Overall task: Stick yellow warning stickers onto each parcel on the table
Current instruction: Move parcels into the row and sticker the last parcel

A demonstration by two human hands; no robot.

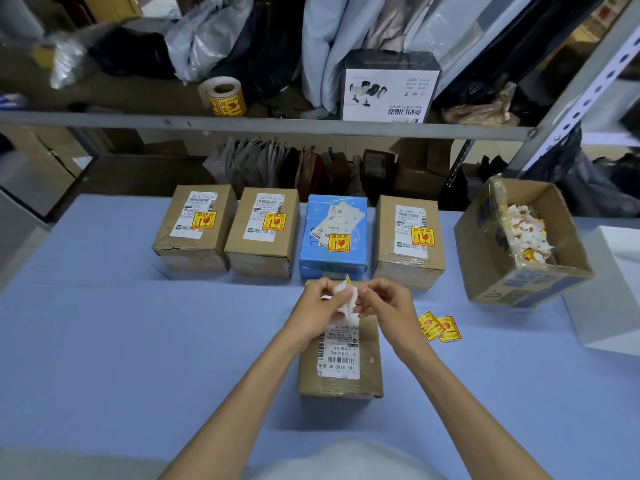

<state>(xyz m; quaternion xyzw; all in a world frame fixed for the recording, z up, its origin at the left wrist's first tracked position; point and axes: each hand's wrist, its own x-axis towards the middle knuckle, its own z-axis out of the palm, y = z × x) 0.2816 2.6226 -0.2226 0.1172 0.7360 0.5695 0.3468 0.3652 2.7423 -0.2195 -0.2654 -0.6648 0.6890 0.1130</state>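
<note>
A brown parcel [367, 375] with a white shipping label lies in front of me on the blue table [121, 341]. Above it, my left hand [317, 310] and my right hand [384, 303] together pinch a sticker on white backing paper [346, 296]; a yellow corner shows at its top. Two loose yellow warning stickers [439, 328] lie right of the parcel. Behind stand several parcels in a row, three brown [195, 233] [263, 233] [408, 240] and one blue [334, 237], each bearing a yellow sticker.
An open cardboard box [519, 282] holding crumpled backing scraps sits at the right, beside a white box [609, 292]. A roll of yellow stickers [223, 97] and a scanner box [389, 88] stand on the metal shelf behind the table.
</note>
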